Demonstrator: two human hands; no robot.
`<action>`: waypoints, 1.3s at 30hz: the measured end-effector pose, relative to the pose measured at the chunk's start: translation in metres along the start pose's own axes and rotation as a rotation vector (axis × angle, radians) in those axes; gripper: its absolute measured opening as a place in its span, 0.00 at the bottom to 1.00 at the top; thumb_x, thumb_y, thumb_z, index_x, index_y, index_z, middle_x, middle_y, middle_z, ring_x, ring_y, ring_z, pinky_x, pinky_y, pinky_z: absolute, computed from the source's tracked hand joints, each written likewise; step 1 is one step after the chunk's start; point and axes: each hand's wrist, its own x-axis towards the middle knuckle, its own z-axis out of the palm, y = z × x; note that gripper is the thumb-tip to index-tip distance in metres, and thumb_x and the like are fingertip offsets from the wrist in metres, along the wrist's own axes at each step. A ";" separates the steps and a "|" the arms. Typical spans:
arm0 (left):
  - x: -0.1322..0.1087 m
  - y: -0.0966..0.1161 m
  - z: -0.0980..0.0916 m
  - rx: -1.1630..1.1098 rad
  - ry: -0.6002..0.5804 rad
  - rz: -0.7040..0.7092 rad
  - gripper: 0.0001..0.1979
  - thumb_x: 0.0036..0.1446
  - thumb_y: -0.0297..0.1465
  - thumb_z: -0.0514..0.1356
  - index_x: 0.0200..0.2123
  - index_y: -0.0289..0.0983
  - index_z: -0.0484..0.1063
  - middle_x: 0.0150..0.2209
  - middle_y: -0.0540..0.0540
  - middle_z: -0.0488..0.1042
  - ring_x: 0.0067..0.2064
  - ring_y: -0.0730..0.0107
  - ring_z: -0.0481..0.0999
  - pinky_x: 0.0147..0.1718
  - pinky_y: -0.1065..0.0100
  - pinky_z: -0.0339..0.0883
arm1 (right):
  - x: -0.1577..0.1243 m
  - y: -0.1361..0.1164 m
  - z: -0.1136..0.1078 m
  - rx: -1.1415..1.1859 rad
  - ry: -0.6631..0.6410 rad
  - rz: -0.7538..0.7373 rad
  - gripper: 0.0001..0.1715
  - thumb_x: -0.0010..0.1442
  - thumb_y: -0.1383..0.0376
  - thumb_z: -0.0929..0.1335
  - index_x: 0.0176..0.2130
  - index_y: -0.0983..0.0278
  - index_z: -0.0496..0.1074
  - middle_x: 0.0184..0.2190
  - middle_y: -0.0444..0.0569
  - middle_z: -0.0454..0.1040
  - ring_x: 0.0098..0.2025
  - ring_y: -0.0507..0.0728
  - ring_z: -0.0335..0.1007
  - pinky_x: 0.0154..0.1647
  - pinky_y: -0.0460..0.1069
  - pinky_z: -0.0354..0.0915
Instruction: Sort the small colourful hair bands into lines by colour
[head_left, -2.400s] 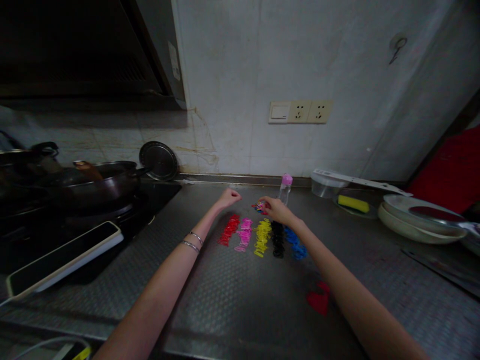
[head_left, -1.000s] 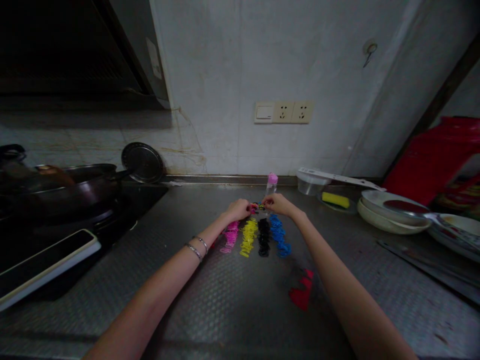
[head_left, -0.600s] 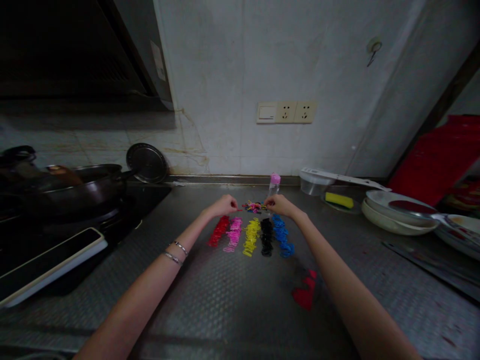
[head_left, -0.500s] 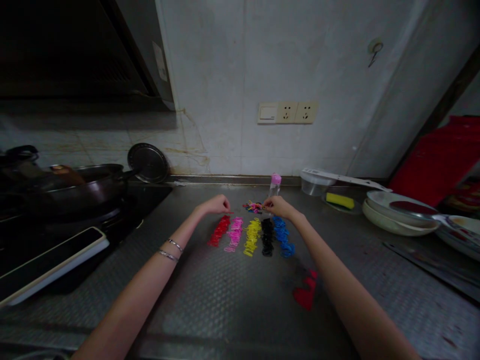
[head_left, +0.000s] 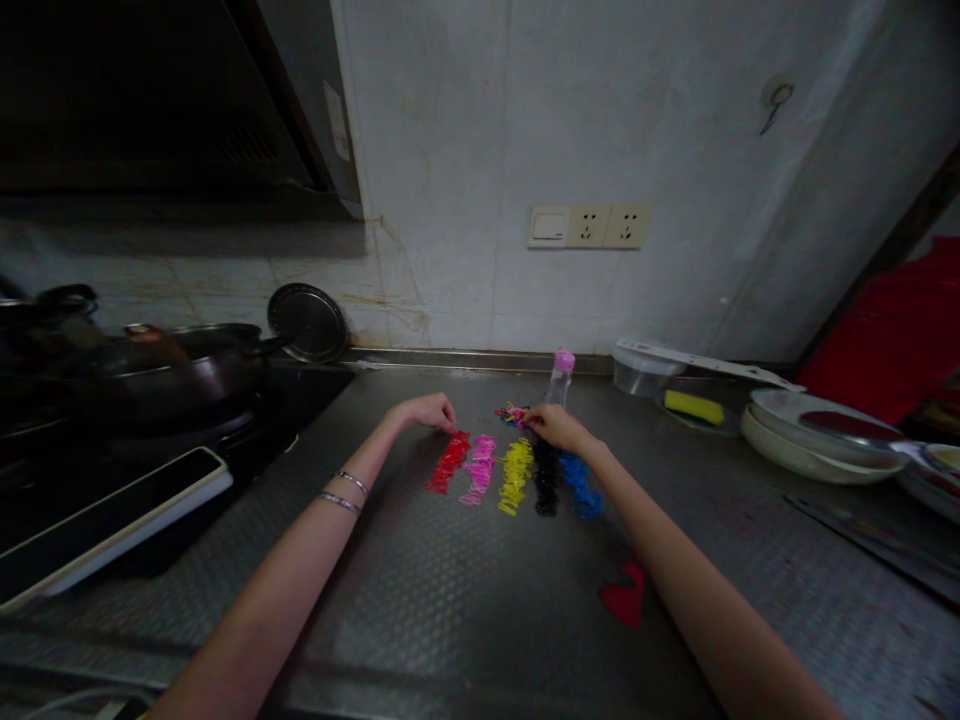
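Note:
Small rubber bands lie in colour rows on the steel counter: red (head_left: 448, 463), pink (head_left: 480, 468), yellow (head_left: 515, 475), black (head_left: 546, 480) and blue (head_left: 581, 485). My left hand (head_left: 433, 411) is closed in a pinch at the far end of the red row; the red band in its fingertips is barely visible. Behind the rows is a small mixed heap of bands (head_left: 511, 412). At the heap's right edge, my right hand (head_left: 556, 428) has its fingers pinched together, hiding whatever is between them. Just behind that hand stands a clear bottle with a pink cap (head_left: 562, 375).
A red heart-shaped piece (head_left: 624, 597) lies beside my right forearm. To the right are a plastic tub (head_left: 643, 372), a yellow sponge (head_left: 694, 407), stacked dishes (head_left: 810, 455) and a long flat blade (head_left: 862, 540). A pan (head_left: 187, 375) and a white-edged device (head_left: 120, 525) occupy the left.
My left hand has come down to the far end of the red row with the red band. My right hand stays at the mixed heap. The whole view has shifted slightly.

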 end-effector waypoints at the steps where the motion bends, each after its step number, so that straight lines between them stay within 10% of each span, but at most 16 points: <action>1: 0.000 0.000 -0.001 -0.005 -0.001 0.004 0.11 0.39 0.30 0.58 0.28 0.32 0.76 0.22 0.50 0.72 0.23 0.79 0.63 0.23 0.77 0.55 | 0.000 0.000 0.001 0.011 0.004 -0.004 0.20 0.52 0.73 0.60 0.38 0.60 0.75 0.37 0.47 0.76 0.36 0.53 0.69 0.34 0.42 0.59; 28: -0.007 0.015 -0.006 0.013 0.057 0.006 0.14 0.43 0.32 0.54 0.32 0.32 0.75 0.23 0.49 0.71 0.20 0.81 0.60 0.18 0.78 0.51 | -0.052 -0.014 -0.044 0.239 -0.262 0.001 0.19 0.42 0.73 0.62 0.33 0.67 0.76 0.24 0.44 0.74 0.25 0.51 0.65 0.26 0.43 0.59; 39: 0.006 0.034 0.012 -0.021 0.216 0.107 0.13 0.42 0.27 0.55 0.32 0.29 0.75 0.27 0.46 0.74 0.26 0.77 0.67 0.25 0.77 0.59 | -0.061 0.000 -0.043 0.257 0.043 0.053 0.17 0.46 0.73 0.63 0.35 0.66 0.75 0.33 0.49 0.76 0.33 0.54 0.69 0.35 0.46 0.63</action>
